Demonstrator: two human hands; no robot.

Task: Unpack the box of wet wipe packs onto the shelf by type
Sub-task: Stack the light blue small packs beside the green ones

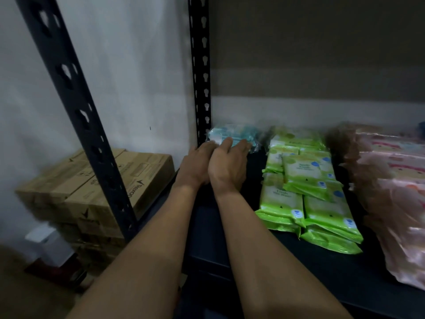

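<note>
Blue wet wipe packs (232, 133) lie at the back left corner of the dark shelf (230, 226), against the wall. My left hand (195, 164) and my right hand (227, 164) reach side by side to these packs, fingers on their front edge; the picture is blurred, so whether the fingers curl round a pack is unclear. Green wet wipe packs (308, 189) lie in overlapping rows in the middle of the shelf. Pink wet wipe packs (395, 192) are piled at the right, blurred. The box being unpacked is out of view.
A black perforated shelf post (200, 65) stands just left of the blue packs, and another post (76, 107) slants across the front left. Stacked brown cardboard boxes (96, 187) sit on the floor to the left, with a white object (49, 247) in front of them.
</note>
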